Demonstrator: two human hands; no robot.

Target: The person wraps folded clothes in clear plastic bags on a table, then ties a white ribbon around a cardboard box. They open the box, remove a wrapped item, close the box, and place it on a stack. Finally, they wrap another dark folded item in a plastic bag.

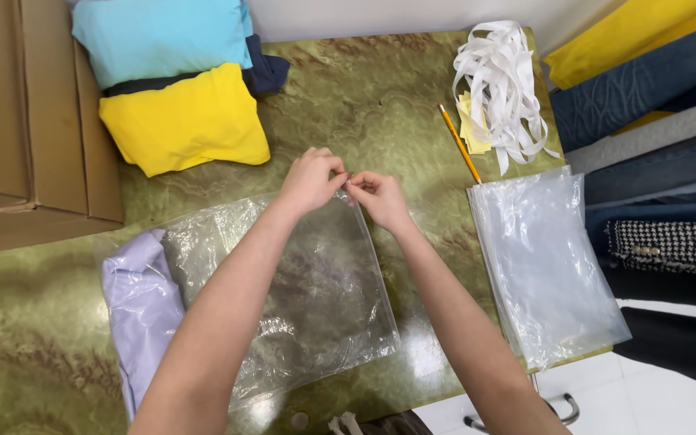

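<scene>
Green table (380,105): folded shirts (179,121) (spare bags (545,258))

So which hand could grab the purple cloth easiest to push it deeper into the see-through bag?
Probably the left hand. Both hands pinch the clear bag at its top edge, but the lilac garment sticks out on the bag's left side, under the left forearm. The right hand would have to cross over.

Clear crinkly plastic bag (316,298): shiny, thin, see-through. Green marble-look table top (380,105): smooth, glossy. Pale purple cloth (142,310): soft, matt. Brown cardboard box (18,121): dull, flat. Stack of clear plastic bags (549,266): shiny. White cloth ribbons (501,80): matt. Yellow folded cloth (183,121): soft, matt.
</scene>
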